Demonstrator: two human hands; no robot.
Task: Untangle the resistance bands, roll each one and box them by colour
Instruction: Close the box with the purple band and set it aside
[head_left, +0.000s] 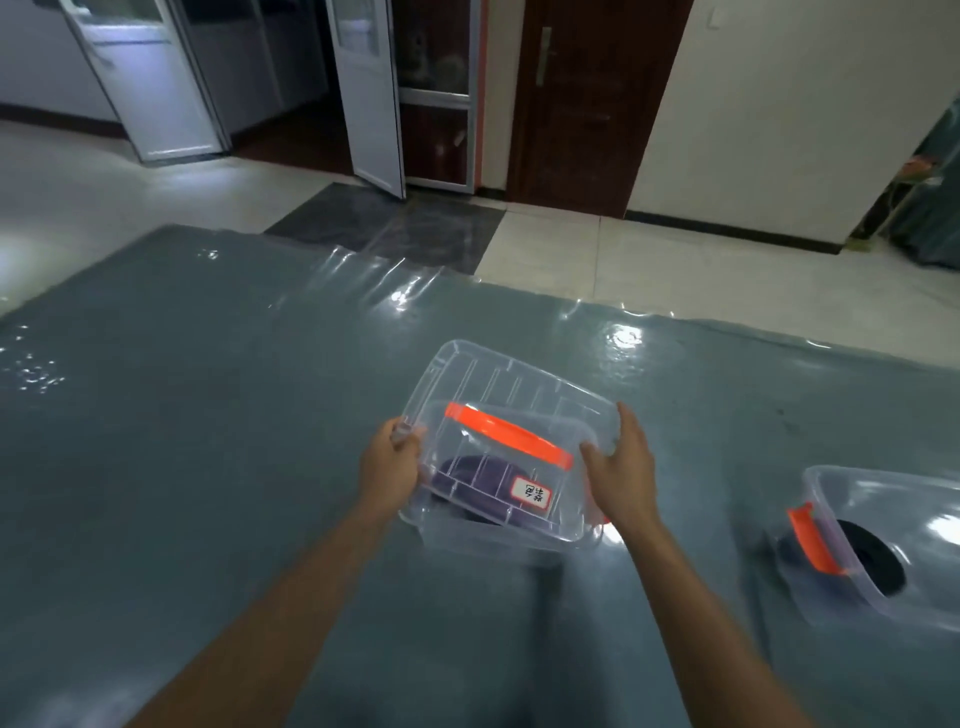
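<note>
Closing the labelled box (498, 540) looks like the step in hand. At that box's left, the left hand (392, 460) curls round a corner of the clear lid (498, 384), which sits tilted over the box, not yet seated. Inside the box lies the rolled purple band (478, 480). At its right, the right hand (621, 467) clasps the lid's other edge. Well right of it, a second box (883, 499) holds a black band (878, 558). Next, I judge, the lid needs levelling and pressing onto the rim.

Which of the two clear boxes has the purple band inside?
The middle box, gripped by left hand and right hand, shows the purple band and a white label. The right box holds a black band.
</note>
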